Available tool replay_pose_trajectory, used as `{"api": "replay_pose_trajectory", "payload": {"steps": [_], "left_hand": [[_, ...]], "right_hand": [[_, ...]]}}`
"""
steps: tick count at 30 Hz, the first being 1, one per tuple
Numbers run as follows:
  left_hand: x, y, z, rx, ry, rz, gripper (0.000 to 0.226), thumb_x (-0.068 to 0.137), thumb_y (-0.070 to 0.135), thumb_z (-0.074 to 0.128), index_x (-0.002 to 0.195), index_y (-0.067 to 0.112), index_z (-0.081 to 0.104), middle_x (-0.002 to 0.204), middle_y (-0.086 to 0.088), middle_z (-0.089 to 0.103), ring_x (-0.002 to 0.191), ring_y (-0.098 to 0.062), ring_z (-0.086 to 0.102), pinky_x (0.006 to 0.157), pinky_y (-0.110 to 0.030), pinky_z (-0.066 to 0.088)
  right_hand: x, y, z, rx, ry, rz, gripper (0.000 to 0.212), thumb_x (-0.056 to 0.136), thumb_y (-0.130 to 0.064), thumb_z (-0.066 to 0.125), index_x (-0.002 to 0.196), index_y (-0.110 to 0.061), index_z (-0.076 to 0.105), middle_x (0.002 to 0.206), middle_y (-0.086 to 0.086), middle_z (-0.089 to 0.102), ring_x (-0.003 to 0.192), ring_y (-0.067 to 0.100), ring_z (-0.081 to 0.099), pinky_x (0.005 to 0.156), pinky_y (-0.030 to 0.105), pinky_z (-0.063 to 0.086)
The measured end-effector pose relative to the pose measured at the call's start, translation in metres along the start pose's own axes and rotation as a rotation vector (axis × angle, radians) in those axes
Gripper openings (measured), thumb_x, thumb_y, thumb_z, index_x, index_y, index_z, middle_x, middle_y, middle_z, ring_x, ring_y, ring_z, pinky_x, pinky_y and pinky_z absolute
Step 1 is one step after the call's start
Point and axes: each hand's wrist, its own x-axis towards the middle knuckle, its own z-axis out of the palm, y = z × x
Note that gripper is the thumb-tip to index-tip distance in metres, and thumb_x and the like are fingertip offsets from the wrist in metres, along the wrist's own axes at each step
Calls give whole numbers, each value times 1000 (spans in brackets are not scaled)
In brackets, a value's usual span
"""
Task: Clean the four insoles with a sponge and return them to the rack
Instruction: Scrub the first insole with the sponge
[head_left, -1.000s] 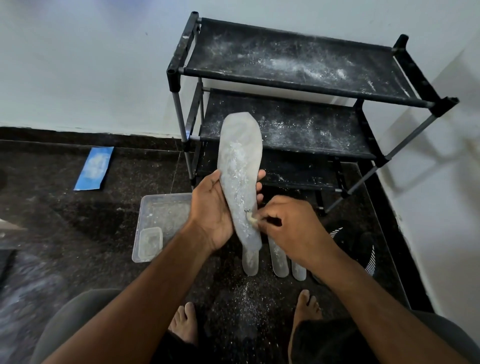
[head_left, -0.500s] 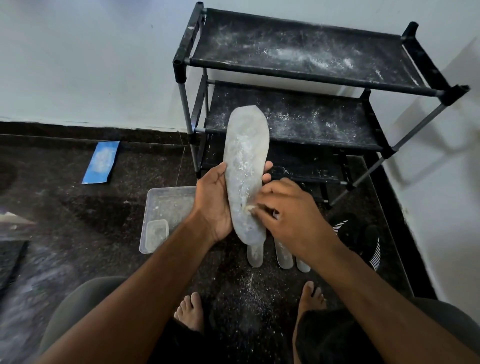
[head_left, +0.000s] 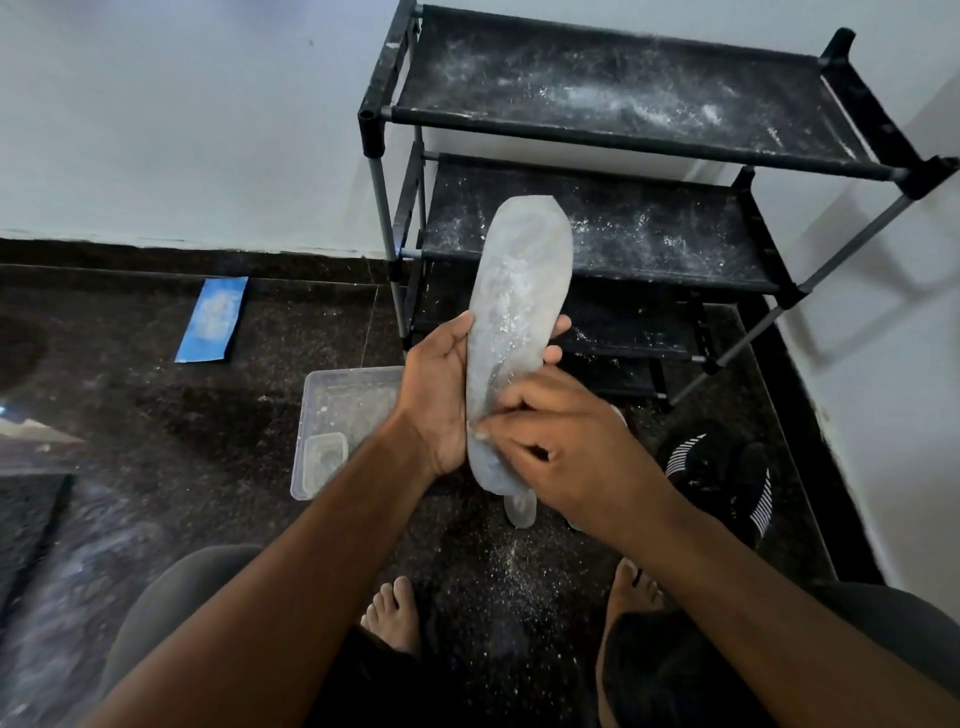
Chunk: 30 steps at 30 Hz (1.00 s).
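A grey insole (head_left: 514, 312), dusted with white powder, stands upright in front of the black rack (head_left: 639, 140). My left hand (head_left: 441, 389) grips it from behind at mid-length, thumb on the left edge and fingertips showing on the right. My right hand (head_left: 561, 436) has its fingers curled and pressed against the insole's lower part; the sponge is hidden under them. Beneath my hands the heel of another insole (head_left: 521, 509) shows on the floor, the others being covered by my right hand.
A clear plastic tub (head_left: 337, 415) holding a smaller container sits left of my hands. A blue card (head_left: 213, 319) lies on the dark floor by the wall. Black shoes (head_left: 722, 473) sit at the right. White powder covers the rack shelves and floor. My bare feet (head_left: 395, 618) are below.
The insole has risen and tilted slightly right. My right hand slid up and leftward across its lower part, now covering the sponge tip seen earlier.
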Motion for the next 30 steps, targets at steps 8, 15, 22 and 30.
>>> {"api": "replay_pose_trajectory", "payload": {"steps": [8, 15, 22, 30], "left_hand": [[-3, 1, -4, 18, -77, -28, 62, 108, 39, 23, 144, -1, 52, 142, -25, 59, 109, -30, 69, 98, -37, 57], [5, 2, -14, -73, -13, -7, 63, 105, 35, 25, 143, -5, 53, 142, -24, 59, 98, -26, 64, 92, -37, 51], [7, 2, -18, -95, 26, 11, 65, 104, 36, 25, 146, -7, 49, 147, -25, 55, 103, -27, 63, 96, -38, 48], [5, 1, -13, -58, 19, 24, 63, 103, 35, 24, 143, -4, 53, 146, -26, 56, 109, -30, 63, 102, -42, 50]], "right_hand": [[0, 0, -2, -114, 54, -9, 15, 90, -18, 69, 101, -13, 77, 95, -5, 61, 96, 9, 49, 82, 22, 45], [-8, 5, -4, -140, -101, 4, 16, 91, -22, 66, 104, -22, 76, 93, -10, 62, 90, 1, 42, 77, 14, 39], [-10, 0, 4, -62, -195, 60, 19, 90, -25, 68, 108, -24, 74, 95, -16, 59, 94, -3, 44, 83, 16, 39], [-3, 9, 6, -76, -8, 110, 20, 87, -19, 71, 107, -20, 75, 95, -11, 63, 93, 2, 47, 84, 25, 47]]}}
